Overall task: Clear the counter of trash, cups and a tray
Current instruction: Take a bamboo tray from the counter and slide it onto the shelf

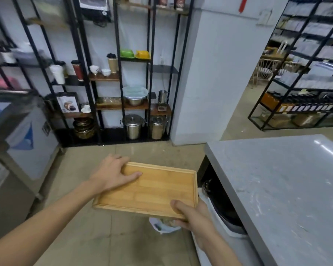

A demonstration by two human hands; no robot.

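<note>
My right hand [192,217] grips the near right corner of the bamboo tray [152,191], thumb curled over its raised rim, fingers underneath. My left hand [112,173] clasps the far left corner, thumb flat on the slatted, smooth wood. I see the rectangular tray held over the floor, left of the speckled grey stone counter [288,189].

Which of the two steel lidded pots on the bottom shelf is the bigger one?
The left steel pot, standing below the steel bowl. It looks wider and a bit taller than the right steel pot, which sits nearer the white wall.
</note>
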